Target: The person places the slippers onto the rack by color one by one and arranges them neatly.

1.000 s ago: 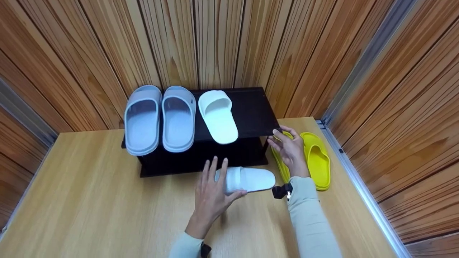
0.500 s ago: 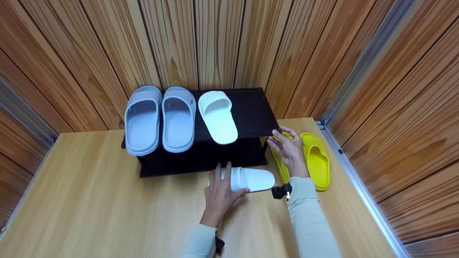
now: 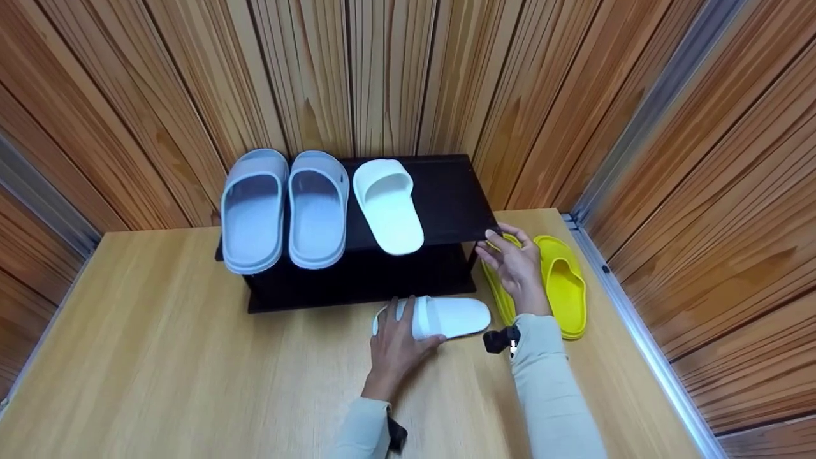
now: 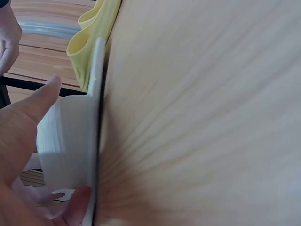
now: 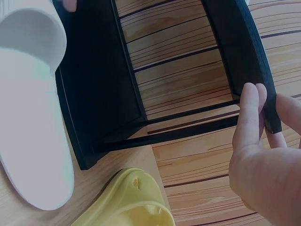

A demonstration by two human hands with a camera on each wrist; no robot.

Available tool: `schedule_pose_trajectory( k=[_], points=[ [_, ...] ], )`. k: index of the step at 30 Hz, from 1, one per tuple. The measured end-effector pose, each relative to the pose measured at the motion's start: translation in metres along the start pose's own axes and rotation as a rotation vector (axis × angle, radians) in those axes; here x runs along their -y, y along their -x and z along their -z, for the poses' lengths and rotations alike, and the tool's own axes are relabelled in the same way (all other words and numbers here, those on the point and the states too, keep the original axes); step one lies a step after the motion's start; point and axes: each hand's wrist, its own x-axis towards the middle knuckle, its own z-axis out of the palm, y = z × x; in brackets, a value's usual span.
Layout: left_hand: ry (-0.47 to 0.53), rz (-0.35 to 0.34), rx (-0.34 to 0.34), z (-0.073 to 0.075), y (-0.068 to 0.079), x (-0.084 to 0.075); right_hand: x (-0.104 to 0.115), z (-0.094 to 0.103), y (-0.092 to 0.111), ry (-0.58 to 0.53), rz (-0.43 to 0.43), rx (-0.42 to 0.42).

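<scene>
A white slide slipper [image 3: 458, 317] lies sideways on the wooden floor in front of a black shoe rack [image 3: 446, 197]. My left hand [image 3: 394, 347] grips it around the strap end, fingers over the far side and thumb along the near side. In the left wrist view the strap [image 4: 70, 141] is close against the hand. My right hand [image 3: 517, 271] pinches the front right corner of the rack's top board, thumb above and fingers at the edge. The matching white slipper [image 3: 396, 223] stands on the top board, its heel slightly over the front edge.
Two grey-blue slippers [image 3: 317, 220] stand side by side at the left of the top board. A yellow pair of slippers [image 3: 566, 287] sits on the floor right of the rack, partly behind the right hand. Wood-panelled walls [image 3: 382, 76] close in behind and at both sides.
My left hand has moved right and closed in on the white slipper, its fingers now reaching over the strap. The right hand keeps its hold on the rack corner.
</scene>
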Motion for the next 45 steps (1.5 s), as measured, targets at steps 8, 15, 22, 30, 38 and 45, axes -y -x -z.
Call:
schedule_pose_trajectory(
  k=[8,15,22,30,38,45],
  points=[
    [0.035,0.002,-0.018,-0.006,0.001,0.0,0.0,0.001,0.0,-0.013,0.01,-0.004],
    [0.098,0.006,-0.007,-0.005,0.002,0.0,0.0,0.0,-0.001,-0.007,0.006,-0.011],
    [0.122,0.008,-0.002,0.001,0.006,0.0,0.0,0.0,0.0,-0.008,-0.001,-0.002],
    [0.158,-0.009,-0.006,0.015,0.011,0.006,0.001,0.0,0.0,-0.003,-0.007,-0.001],
    [0.152,-0.035,-0.03,0.032,0.015,0.013,0.0,-0.001,0.0,-0.004,0.003,0.001],
    [0.167,-0.06,-0.067,0.046,0.019,0.013,0.0,-0.001,-0.001,-0.002,0.008,-0.003]
  ],
)
